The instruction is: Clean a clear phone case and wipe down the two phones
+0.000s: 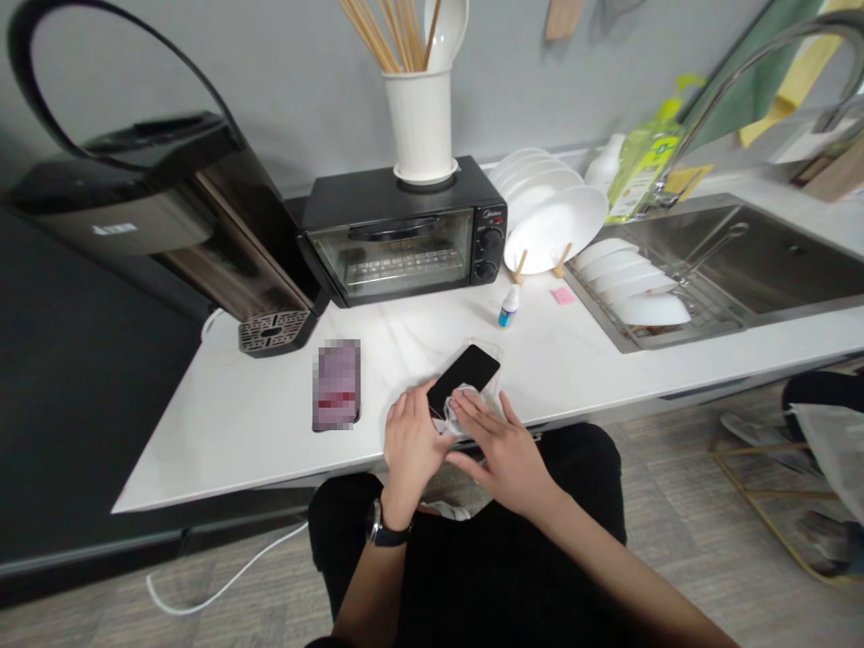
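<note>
A black smartphone (471, 367) lies slantwise at the counter's front edge, its dark screen facing up. My left hand (413, 434) grips the phone's near left end, thumb along the lower edge. Under the fingers of my right hand (503, 447), a crumpled white tissue (448, 416) is pressed on the lower part of the screen. Some thin, clear or whitish sheet shows around the phone's far and right edges; its kind is unclear. Beyond the phone stands a small white-and-blue bottle (509, 308). To the left lies a second phone (337, 385), its face pixelated.
Behind are a water dispenser (270, 333), a black toaster oven (405, 256) topped by a white utensil holder (419, 121), and racked white plates (557, 229). Right of these, a sink (776, 261) holds bowls (631, 283). A pink note (562, 295) lies nearby. Another person's legs show at right.
</note>
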The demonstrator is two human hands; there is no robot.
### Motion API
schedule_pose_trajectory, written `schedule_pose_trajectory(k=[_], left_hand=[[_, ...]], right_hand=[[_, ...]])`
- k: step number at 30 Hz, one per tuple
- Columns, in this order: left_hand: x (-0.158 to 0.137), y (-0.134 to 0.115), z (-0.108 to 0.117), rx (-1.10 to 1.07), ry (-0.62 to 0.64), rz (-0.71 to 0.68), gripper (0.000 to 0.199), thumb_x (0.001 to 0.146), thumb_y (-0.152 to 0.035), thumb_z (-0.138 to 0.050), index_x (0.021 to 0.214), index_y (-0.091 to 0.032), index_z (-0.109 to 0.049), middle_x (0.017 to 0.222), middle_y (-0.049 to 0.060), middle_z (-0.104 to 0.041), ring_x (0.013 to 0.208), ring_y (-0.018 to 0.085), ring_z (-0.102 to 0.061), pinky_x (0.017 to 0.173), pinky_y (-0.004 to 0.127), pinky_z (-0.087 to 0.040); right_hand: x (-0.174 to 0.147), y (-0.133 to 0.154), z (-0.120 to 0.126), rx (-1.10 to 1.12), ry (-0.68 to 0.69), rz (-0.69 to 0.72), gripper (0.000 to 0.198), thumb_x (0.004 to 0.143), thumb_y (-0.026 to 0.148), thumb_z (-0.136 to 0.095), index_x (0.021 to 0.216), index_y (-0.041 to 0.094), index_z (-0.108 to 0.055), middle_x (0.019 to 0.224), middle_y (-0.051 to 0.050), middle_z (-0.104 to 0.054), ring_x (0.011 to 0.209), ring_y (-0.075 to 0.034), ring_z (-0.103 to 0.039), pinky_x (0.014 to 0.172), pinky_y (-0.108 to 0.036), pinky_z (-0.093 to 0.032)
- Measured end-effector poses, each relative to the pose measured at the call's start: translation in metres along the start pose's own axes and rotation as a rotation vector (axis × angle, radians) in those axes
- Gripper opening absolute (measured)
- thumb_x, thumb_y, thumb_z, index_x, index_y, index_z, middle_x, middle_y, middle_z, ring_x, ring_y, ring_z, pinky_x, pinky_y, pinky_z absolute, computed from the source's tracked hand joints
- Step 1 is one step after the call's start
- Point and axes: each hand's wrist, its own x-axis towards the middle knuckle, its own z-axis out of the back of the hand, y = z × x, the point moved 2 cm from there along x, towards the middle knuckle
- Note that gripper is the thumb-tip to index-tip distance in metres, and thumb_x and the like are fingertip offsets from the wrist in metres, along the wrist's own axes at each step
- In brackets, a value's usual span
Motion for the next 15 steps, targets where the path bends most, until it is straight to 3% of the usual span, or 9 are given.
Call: schedule_pose_trajectory(k=[3,7,11,15], left_hand=[[0.000,-0.002,0.002,-0.015,0.003,-0.017,0.062,0.088,-0.041,-0.080,0.145,-0.025,-0.060,0.129,0.013,-0.078,0.121,0.037,-0.072,0.104,0.048,-0.058],[0.001,-0.003,0.003,0.004,-0.037,-0.027,0.062,0.091,-0.052,-0.078,0.142,-0.021,-0.061,0.128,0.016,-0.078,0.118,0.037,-0.074,0.103,0.048,-0.058],[0.000,-0.001,0.000,0.029,-0.059,-0.009,0.053,0.091,-0.036,-0.075,0.139,-0.017,-0.062,0.124,0.016,-0.078,0.116,0.037,-0.075,0.101,0.048,-0.060],[0.000,0.001,-0.001,0.024,-0.041,-0.041,0.049,0.091,-0.013,-0.063,0.139,-0.022,-0.062,0.126,0.012,-0.079,0.114,0.032,-0.076,0.101,0.046,-0.061]], right_hand=[[0.012,-0.029,0.006,-0.069,-0.028,-0.098,0.069,0.108,0.048,-0.056,0.173,0.042,-0.031,0.171,-0.004,-0.046,0.159,-0.033,-0.045,0.132,-0.068,-0.039],[0.045,-0.047,0.002,-0.138,-0.056,-0.178,0.068,0.112,0.050,-0.049,0.171,0.018,-0.038,0.170,-0.017,-0.047,0.161,-0.036,-0.044,0.134,-0.069,-0.035],[0.062,-0.027,-0.008,-0.092,-0.064,-0.154,0.069,0.112,0.051,-0.047,0.171,0.017,-0.040,0.170,-0.017,-0.047,0.161,-0.036,-0.044,0.134,-0.065,-0.037],[0.041,0.010,-0.014,0.003,-0.023,-0.018,0.076,0.109,0.053,-0.051,0.176,0.025,-0.029,0.172,-0.011,-0.042,0.163,-0.032,-0.040,0.136,-0.060,-0.037]])
